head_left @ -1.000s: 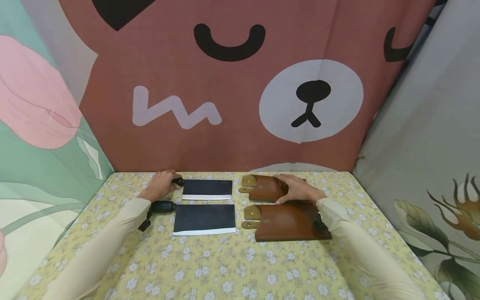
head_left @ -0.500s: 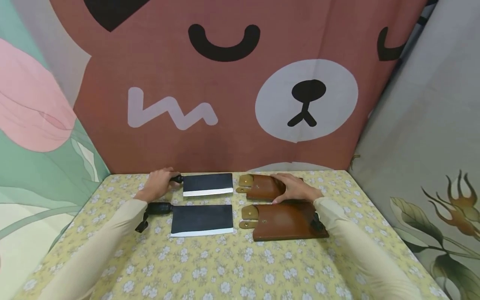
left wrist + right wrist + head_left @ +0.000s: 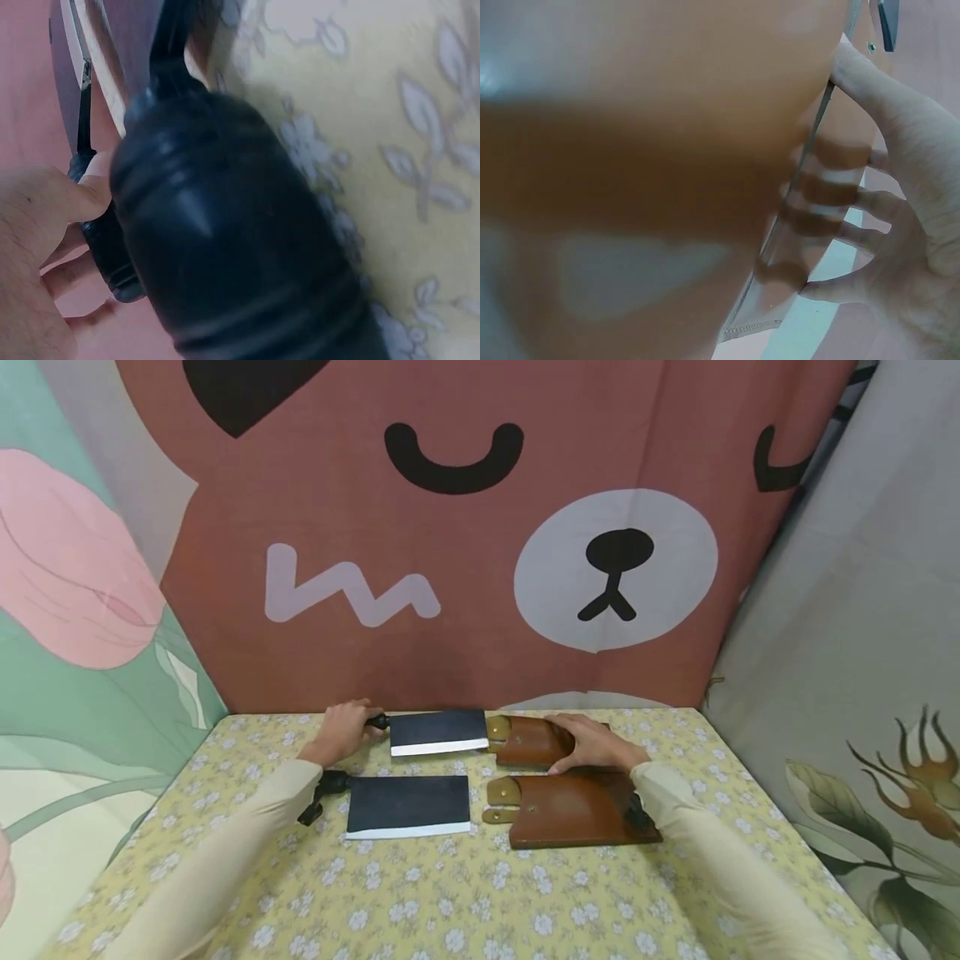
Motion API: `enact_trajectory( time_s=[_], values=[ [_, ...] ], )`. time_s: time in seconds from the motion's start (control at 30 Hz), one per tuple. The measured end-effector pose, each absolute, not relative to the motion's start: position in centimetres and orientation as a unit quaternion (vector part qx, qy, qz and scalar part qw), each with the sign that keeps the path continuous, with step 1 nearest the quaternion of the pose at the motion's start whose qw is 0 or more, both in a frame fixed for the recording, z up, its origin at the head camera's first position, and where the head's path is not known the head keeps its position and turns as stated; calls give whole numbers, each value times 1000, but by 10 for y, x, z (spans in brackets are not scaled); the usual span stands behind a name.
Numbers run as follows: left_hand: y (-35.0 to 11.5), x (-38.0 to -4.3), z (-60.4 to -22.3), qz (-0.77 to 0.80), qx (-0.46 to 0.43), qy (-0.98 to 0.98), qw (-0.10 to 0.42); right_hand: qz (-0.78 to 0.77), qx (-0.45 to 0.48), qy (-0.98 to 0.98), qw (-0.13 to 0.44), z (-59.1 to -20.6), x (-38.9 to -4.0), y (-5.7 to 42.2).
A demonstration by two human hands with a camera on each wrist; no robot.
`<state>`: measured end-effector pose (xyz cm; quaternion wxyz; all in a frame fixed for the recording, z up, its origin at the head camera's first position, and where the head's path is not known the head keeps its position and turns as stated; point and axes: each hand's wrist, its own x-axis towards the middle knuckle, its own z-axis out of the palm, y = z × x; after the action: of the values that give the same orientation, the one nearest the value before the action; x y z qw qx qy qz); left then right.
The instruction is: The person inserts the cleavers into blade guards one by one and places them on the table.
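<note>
My left hand (image 3: 347, 731) grips the black handle (image 3: 112, 251) of the far cleaver (image 3: 438, 731), a dark blade with a bright edge. The end of that blade meets the tan flap at the mouth of the far brown leather sheath (image 3: 528, 741). Across this sheath lies my right hand (image 3: 592, 743), holding it between thumb (image 3: 862, 79) and fingers, which hide its right part. Nearer me lies a second cleaver (image 3: 408, 806), whose black handle (image 3: 225, 217) looms large in the left wrist view. Right of it is a bigger brown leather sheath (image 3: 577, 810) with tan straps.
A yellow flowered cloth (image 3: 450, 902) covers the table. Close behind the far cleaver and sheath rises a curtain (image 3: 480, 668) with a bear print. Patterned curtains also stand at the left (image 3: 82, 610) and right (image 3: 847, 635).
My left hand has raised the far cleaver's blade slightly and moved it right, up to the far sheath's mouth. My right hand keeps its place on the sheath. The nearer pair stays put.
</note>
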<state>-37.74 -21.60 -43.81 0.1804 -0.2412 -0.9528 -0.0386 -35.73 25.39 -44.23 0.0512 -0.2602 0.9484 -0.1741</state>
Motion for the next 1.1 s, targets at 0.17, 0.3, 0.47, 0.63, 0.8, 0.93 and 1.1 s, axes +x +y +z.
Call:
enact_trajectory(
  time_s=[0.17,0.3,0.47,0.63,0.8,0.93,1.1],
  values=[
    [-219,-373,-443,-39,-240,-957,159,-172,-260,948,63,-448,-357,247],
    [-222,-372,-446,-38,-240,-954,178,-173,-266,946,62,-450,-359,240],
    [-210,-376,-447,-33,-250,-950,182,-176,-251,950,60,-447,-358,246],
    [-200,-378,-450,-38,-251,-951,175,-171,-243,953,63,-445,-358,250],
    [-195,-377,-451,-46,-262,-947,179,-167,-236,955,64,-444,-359,247],
    [-190,-379,-451,-51,-269,-946,174,-160,-232,957,64,-443,-359,244],
    [-185,-380,-450,-45,-262,-948,172,-151,-231,960,57,-445,-358,245]
  ],
)
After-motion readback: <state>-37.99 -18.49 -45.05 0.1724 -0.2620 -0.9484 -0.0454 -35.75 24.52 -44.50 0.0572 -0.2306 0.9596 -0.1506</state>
